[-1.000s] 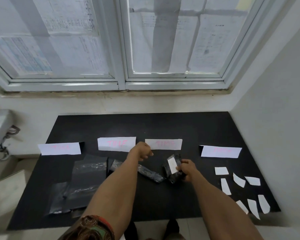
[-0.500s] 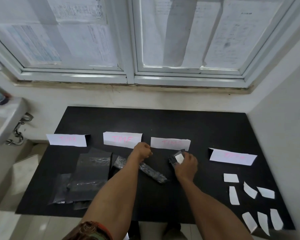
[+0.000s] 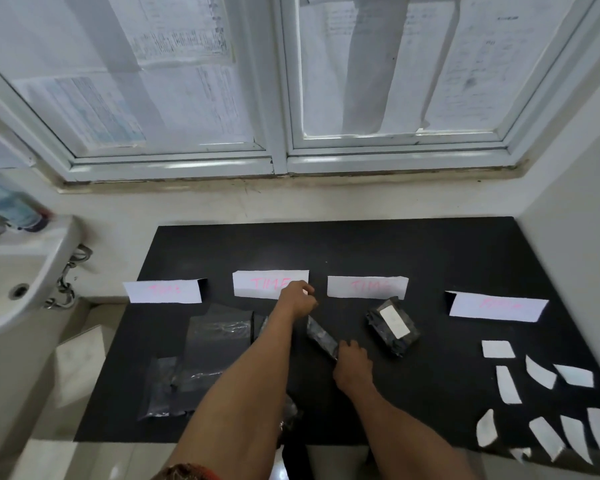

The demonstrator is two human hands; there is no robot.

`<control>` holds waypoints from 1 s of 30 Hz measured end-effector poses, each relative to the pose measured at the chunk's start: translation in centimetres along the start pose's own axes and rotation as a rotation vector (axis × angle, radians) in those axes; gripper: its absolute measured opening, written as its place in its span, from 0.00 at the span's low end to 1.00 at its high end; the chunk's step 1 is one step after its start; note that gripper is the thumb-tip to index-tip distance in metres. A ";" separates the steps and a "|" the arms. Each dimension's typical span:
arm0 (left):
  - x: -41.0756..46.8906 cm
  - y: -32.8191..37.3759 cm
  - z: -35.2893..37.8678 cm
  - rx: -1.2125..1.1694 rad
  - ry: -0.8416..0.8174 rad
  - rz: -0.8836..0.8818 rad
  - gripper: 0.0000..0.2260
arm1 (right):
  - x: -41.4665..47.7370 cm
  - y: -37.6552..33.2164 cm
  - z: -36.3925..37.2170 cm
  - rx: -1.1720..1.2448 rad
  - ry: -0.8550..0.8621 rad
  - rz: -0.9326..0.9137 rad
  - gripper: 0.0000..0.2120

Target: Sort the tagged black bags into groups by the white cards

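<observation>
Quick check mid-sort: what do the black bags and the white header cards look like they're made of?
The tagged black bag looks like thin glossy plastic film: it is crinkled and catches highlights; its tag seems to be matte paper. The flat bags are smoother, semi-sheer film. The header cards look like matte paper with pink handwriting.

Black counter (image 3: 361,244) set into a corner; far edge meets a cream wall (image 3: 291,202), right edge meets a pale side wall (image 3: 575,188). Above the far edge, a white-framed double window (image 3: 279,157), panes covered with printed paper sheets (image 3: 184,46); diffuse daylight through them. Off the counter's left edge, a white sink (image 3: 21,268) with chrome plumbing (image 3: 65,289) below. Plastic bottle (image 3: 11,207) on the sink's back rim. Pale tiled floor (image 3: 80,362) beneath.
</observation>
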State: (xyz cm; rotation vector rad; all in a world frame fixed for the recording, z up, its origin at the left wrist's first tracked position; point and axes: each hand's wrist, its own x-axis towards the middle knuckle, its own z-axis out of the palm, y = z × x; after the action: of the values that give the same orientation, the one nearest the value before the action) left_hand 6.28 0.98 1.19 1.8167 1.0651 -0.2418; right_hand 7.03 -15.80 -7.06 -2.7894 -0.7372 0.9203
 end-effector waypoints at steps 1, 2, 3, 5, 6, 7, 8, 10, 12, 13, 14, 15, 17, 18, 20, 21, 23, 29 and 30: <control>0.0 -0.1 0.0 0.024 0.011 0.010 0.16 | -0.2 0.0 -0.3 0.084 0.026 0.014 0.23; -0.1 -0.1 0.0 0.044 0.016 0.015 0.16 | -0.5 0.0 -0.8 0.176 0.068 0.024 0.22; -0.2 0.1 0.2 0.059 0.020 0.032 0.17 | -0.8 0.2 -1.3 0.264 0.122 0.036 0.21; -0.4 1.3 1.4 0.081 0.004 0.072 0.20 | -1.6 0.9 -2.9 0.429 0.262 0.057 0.19; -0.4 1.8 1.5 0.064 0.008 0.077 0.22 | -1.6 0.6 -3.7 0.491 0.327 0.045 0.18; -0.6 2.6 2.3 0.040 -0.022 0.089 0.24 | -2.0 0.8 -4.8 0.546 0.396 0.045 0.16; -1.1 3.8 3.6 -0.001 -0.084 0.085 0.25 | -2.6 1.6 -5.9 0.598 0.458 0.058 0.15; -2.3 6.2 6.1 -0.109 -0.203 0.078 0.17 | -3.8 2.8 -8.2 0.639 0.546 0.062 0.12; -2.9 7.8 8.8 -0.168 -0.259 0.133 0.06 | -4.4 4.6 -9.4 0.660 0.582 0.097 0.12; -2.8 8.6 10.6 -0.178 -0.289 0.167 0.05 | -4.7 6.0 -9.7 0.662 0.597 0.135 0.13; -2.6 9.2 12.4 -0.164 -0.311 0.187 0.07 | -5.1 7.4 -9.9 0.656 0.607 0.173 0.14; -2.2 9.7 14.0 -0.150 -0.328 0.204 0.08 | -5.3 8.8 -10.0 0.649 0.618 0.196 0.14; -2.3 10.6 16.7 -0.130 -0.333 0.245 0.08 | -5.8 11.4 -10.1 0.657 0.636 0.213 0.16; -3.2 11.6 17.6 -0.118 -0.323 0.258 0.09 | -6.3 12.9 -10.2 0.669 0.639 0.225 0.18; -4.1 12.8 19.8 -0.125 -0.342 0.258 0.10 | -7.2 15.6 -10.4 0.675 0.633 0.255 0.23; -4.2 13.0 20.5 -0.132 -0.359 0.248 0.09 | -7.5 16.7 -10.2 0.685 0.632 0.284 0.27; -4.1 13.7 22.4 -0.147 -0.380 0.221 0.08 | -8.0 19.5 -10.0 0.766 0.641 0.363 0.28; -2.9 15.7 27.2 -0.084 -0.384 0.159 0.16 | -7.3 27.6 -9.6 0.789 0.587 0.556 0.10; -2.7 16.0 27.7 -0.076 -0.378 0.151 0.17 | -6.9 28.7 -9.6 0.765 0.558 0.579 0.10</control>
State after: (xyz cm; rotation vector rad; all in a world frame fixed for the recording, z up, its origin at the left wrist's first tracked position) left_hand 24.50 -25.42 -0.89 1.6883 0.6613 -0.4278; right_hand 19.65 -43.88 -2.88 -2.3378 0.4418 0.3039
